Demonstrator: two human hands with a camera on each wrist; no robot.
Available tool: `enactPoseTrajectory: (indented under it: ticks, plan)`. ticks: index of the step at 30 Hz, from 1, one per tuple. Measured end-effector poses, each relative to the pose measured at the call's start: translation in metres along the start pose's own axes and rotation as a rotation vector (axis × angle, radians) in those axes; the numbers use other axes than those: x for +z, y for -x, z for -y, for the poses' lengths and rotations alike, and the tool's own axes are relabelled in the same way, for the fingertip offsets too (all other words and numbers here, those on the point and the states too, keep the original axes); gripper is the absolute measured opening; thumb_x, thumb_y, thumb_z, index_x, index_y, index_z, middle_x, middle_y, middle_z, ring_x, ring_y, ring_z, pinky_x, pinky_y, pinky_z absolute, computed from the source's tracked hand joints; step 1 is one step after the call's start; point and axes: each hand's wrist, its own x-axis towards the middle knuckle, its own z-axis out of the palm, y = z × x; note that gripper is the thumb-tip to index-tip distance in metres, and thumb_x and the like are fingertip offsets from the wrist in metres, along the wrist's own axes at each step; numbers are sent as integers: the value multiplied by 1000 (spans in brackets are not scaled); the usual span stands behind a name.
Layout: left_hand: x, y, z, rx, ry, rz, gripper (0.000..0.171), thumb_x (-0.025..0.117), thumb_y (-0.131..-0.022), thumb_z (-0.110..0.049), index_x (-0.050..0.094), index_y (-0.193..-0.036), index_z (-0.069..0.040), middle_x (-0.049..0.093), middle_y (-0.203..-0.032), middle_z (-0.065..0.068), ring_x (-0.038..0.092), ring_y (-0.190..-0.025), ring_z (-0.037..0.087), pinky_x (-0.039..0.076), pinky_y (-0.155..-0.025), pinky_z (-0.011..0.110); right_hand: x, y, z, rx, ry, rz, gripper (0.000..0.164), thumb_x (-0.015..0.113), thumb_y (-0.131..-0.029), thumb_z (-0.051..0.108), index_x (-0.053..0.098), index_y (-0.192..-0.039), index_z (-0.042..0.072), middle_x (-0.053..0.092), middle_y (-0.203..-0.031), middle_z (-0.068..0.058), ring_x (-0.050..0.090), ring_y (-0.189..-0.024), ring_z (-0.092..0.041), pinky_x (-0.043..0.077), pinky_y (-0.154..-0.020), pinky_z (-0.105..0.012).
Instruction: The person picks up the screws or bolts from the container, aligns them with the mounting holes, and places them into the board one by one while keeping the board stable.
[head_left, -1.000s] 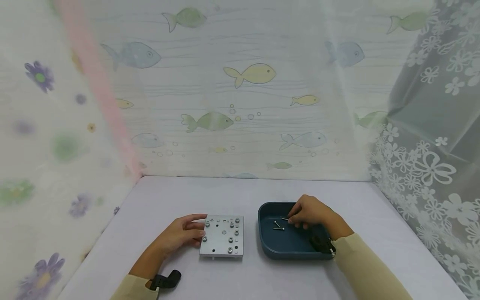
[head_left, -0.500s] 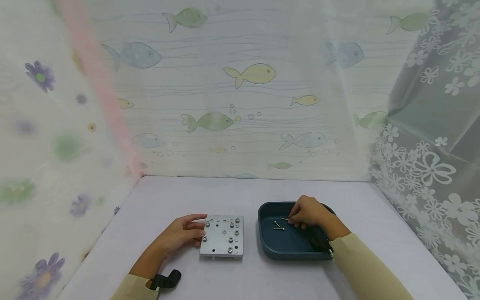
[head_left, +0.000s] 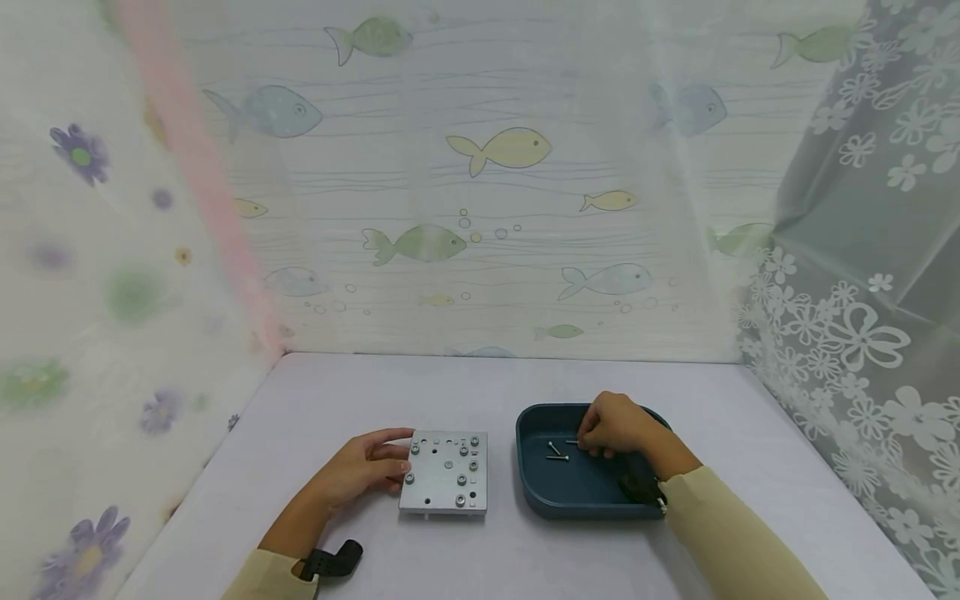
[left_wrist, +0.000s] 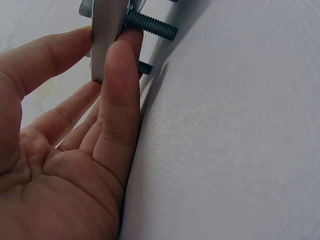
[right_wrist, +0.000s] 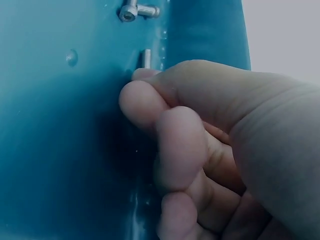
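My left hand (head_left: 351, 477) grips the left edge of a square metal plate (head_left: 438, 490), thumb on top and fingers underneath. Several socket head screws stand in the plate's holes, and in the left wrist view a threaded screw shank (left_wrist: 152, 25) juts from its underside. Inside a dark blue tray (head_left: 592, 510), my right hand (head_left: 617, 423) pinches a screw (right_wrist: 146, 58) between thumb and index finger. Only the screw's end shows past the fingertips; its head is hidden. Two more screws (head_left: 556, 457) lie left of that hand on the tray floor.
The tray stands right of the plate, with a gap of white table cover (head_left: 501, 550) between them. A black wrist camera (head_left: 335, 560) is strapped to the left wrist. A fish-print curtain (head_left: 420, 183) hangs behind the table.
The pinched screw and the right fingertips have shifted very slightly right in the tray. My left hand and the plate stay where they were.
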Motion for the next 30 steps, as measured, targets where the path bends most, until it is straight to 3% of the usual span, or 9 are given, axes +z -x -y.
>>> enactPoseTrajectory:
  ticks: [17, 24, 30]
  plan:
    - [1, 2, -1, 1, -3, 0, 72, 81, -90, -18, 48, -154, -9, 65, -138, 21, 73, -101, 25, 64, -79, 36, -15, 7, 10, -79, -17, 36, 8, 75, -92, 12, 79, -84, 11, 71, -68, 2, 66, -58, -17, 58, -56, -32]
    - [0, 2, -1, 0, -2, -7, 72, 81, -89, -18, 48, -153, -9, 65, -138, 22, 73, -100, 25, 64, -79, 37, -16, 11, 15, -121, -60, -16, 7, 76, -93, 18, 78, -87, 16, 70, -68, 2, 64, -61, -17, 57, -57, -34]
    - [1, 2, 0, 2, 4, -2, 72, 82, -89, -18, 49, -153, -9, 65, -137, 21, 73, -102, 26, 64, -79, 37, -13, 17, 25, -179, -95, -80, 4, 75, -92, 20, 78, -90, 17, 62, -64, 6, 57, -60, -12, 50, -57, -28]
